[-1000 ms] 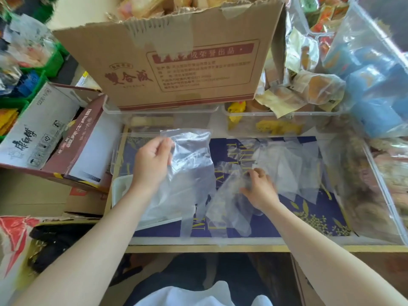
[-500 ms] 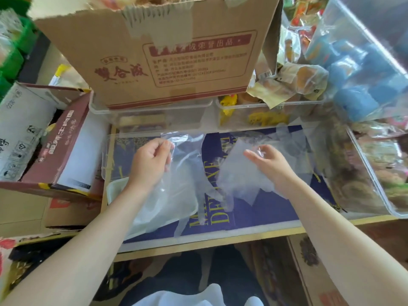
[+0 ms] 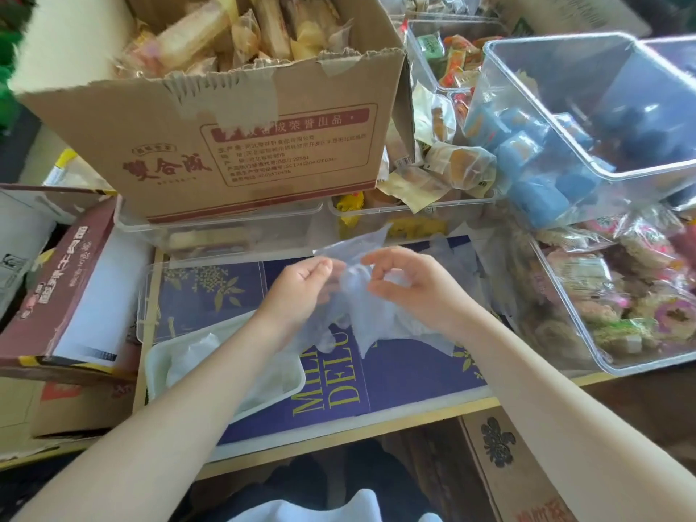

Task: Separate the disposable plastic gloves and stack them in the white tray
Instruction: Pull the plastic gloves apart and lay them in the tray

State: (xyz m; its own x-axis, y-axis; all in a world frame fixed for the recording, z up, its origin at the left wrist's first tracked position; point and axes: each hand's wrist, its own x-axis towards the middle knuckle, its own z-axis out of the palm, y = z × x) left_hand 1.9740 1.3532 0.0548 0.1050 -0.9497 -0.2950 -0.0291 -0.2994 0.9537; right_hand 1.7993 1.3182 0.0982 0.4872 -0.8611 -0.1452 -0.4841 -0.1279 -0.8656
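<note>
A clump of clear disposable plastic gloves [image 3: 376,318] hangs between my two hands above the blue printed mat [image 3: 414,371]. My left hand [image 3: 301,284] pinches the plastic at its upper left edge. My right hand [image 3: 406,284] pinches it from the right, fingers curled. The white tray [image 3: 158,356] lies at the mat's front left, partly under my left forearm, with clear gloves [image 3: 199,352] lying in it. More loose gloves [image 3: 463,258] lie on the mat behind my right hand.
A torn cardboard box [image 3: 241,145] of wrapped snacks stands behind on clear bins. Clear tubs [image 3: 602,118] with blue and pink packets crowd the right. A maroon box [image 3: 64,280] sits left. The table's front edge [image 3: 339,438] runs below.
My hands have come together at the middle over the mat and now both hold one bunch of gloves. The glove my left hand held earlier is no longer spread over the tray.
</note>
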